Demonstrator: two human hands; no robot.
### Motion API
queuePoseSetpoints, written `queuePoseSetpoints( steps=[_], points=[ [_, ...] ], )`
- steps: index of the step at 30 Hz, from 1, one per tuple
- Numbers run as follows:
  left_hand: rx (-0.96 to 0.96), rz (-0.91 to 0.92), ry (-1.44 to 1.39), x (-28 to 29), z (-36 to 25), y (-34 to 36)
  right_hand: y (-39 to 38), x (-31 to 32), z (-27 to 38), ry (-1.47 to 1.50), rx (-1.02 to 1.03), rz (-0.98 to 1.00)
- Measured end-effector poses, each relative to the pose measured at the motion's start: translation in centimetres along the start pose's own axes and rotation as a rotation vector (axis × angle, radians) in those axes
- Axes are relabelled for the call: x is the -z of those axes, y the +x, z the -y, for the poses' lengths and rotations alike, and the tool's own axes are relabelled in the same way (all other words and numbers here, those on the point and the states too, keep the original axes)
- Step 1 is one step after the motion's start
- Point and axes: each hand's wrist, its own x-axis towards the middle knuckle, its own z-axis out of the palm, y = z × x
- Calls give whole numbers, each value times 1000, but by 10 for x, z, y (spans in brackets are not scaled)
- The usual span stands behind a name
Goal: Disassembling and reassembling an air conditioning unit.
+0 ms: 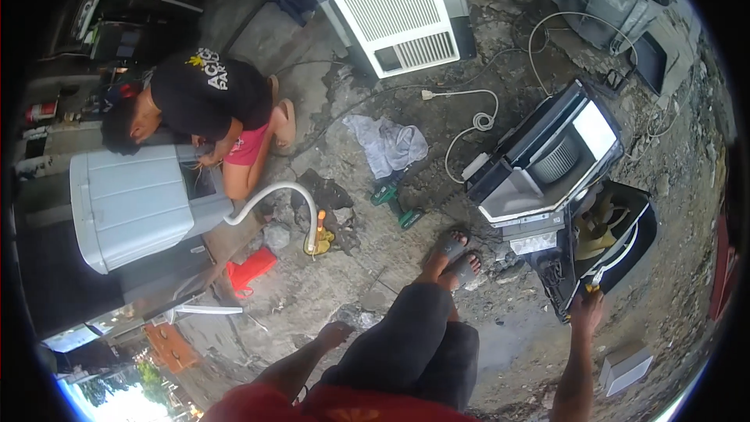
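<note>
My left fingers (341,332) hang well left of the black casing (634,262); whether empty, I cannot tell. My right fingers (594,298) close around a yellow-handled tool (591,287) at the casing's near edge; pushing carelessly could make it strike the fan blades (597,237) inside.

I see a grey floor (500,344), cracked and rough, with broken patches. The white-grilled unit (383,0) stands on it at the top, a grey bin (580,6) to its right. Near the middle I have a pale rag (391,144), a green drill (408,219) just below it and a white cord (484,121) looped to the right. The opened unit (512,187) sits farther right, the fan casing (637,254) beside it. A white box (627,369) lies lower right, a red cloth (251,270) left.
</note>
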Motion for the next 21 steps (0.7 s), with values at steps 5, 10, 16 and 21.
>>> queuePoseSetpoints(
  steps=[5,10,16,21],
  points=[
    [193,43,-244,-18,8,-20,-99,-23,125,166,275,287],
    [-109,-414,-41,9,-68,-52,-138,-85,255,80,295,678],
    [-617,-327,281,-37,-81,-71,-122,-186,399,-204,303,904],
    [-622,121,740,-29,-61,-50,-114,-277,515,-133,310,729]
  ],
)
